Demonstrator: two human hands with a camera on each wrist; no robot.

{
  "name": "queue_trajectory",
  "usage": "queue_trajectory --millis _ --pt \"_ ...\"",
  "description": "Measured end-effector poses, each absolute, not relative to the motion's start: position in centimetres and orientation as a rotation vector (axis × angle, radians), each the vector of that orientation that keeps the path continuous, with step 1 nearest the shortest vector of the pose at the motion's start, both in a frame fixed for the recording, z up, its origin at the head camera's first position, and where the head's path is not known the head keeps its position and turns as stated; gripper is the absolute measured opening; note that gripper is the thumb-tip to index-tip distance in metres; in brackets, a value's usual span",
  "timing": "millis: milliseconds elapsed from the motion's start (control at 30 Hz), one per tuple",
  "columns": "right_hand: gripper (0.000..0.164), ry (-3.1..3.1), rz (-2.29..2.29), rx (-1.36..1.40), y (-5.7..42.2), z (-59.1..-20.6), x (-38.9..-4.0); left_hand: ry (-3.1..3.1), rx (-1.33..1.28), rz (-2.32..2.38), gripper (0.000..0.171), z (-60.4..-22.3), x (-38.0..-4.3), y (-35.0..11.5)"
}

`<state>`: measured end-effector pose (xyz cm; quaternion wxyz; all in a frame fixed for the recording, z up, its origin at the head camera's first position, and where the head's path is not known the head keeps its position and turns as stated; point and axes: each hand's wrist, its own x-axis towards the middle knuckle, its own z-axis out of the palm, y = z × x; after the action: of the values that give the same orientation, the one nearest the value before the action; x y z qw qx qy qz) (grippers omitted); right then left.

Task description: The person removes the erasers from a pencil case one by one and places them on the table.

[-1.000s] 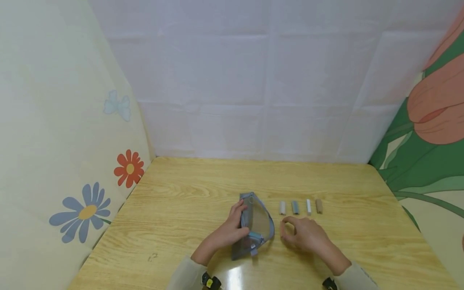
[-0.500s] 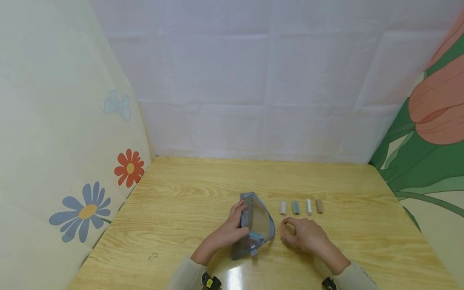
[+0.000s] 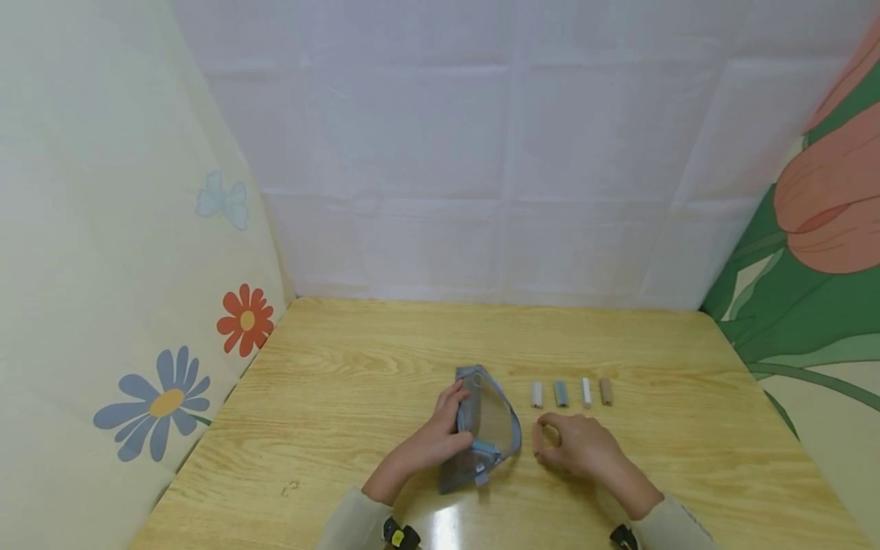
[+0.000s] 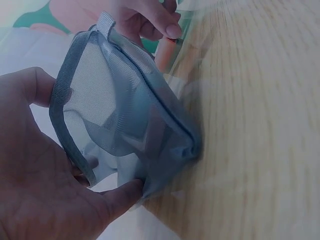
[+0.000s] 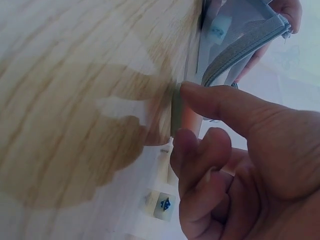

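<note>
A grey-blue mesh zip pouch (image 3: 495, 412) lies with its mouth spread toward the right in the head view. My left hand (image 3: 433, 439) grips its left side, thumb at the lower part and fingers along the edge. Something teal (image 3: 484, 445) shows through the mesh. Just right of the pouch, my right hand (image 3: 584, 444) pinches a small orange-pink block (image 3: 538, 440) by its two ends, between thumb and fingertips. In the right wrist view this block (image 5: 188, 118) shows an orange face and a greenish one, close to the tabletop.
Beyond my right hand several small blocks stand in a row: a pale grey one (image 3: 537, 394), a blue-grey one (image 3: 561, 393), a narrow white one (image 3: 587, 393) and a brown one (image 3: 606, 391). All are on the wooden table (image 3: 357, 367), with a white cloth (image 3: 412, 244) behind.
</note>
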<state>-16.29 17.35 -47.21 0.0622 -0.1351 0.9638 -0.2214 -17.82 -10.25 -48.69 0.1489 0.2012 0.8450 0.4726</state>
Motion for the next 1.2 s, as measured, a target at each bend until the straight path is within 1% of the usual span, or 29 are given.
queue_trajectory --millis 300,500,733,933,1200 --pt "0.039 2.884 -0.653 -0.389 17.4 -47.0 -16.3 2.427 0.589 1.372 0.085 -48.8 -17.8 -10.2" --pt "0.046 2.862 -0.638 -0.377 17.4 -46.8 -16.4 2.422 0.596 1.365 0.085 -48.9 -17.8 -10.3" --pt "0.040 2.892 -0.677 -0.380 16.9 -46.3 -16.6 2.420 0.592 1.367 0.086 -49.0 -17.9 -10.3" --pt "0.039 2.871 -0.692 -0.393 16.6 -45.6 -16.9 2.426 0.591 1.365 0.087 -48.9 -17.9 -10.2" --pt "0.047 2.855 -0.720 -0.443 15.9 -44.9 -17.3 2.426 0.573 1.413 0.087 -48.8 -18.0 -10.3"
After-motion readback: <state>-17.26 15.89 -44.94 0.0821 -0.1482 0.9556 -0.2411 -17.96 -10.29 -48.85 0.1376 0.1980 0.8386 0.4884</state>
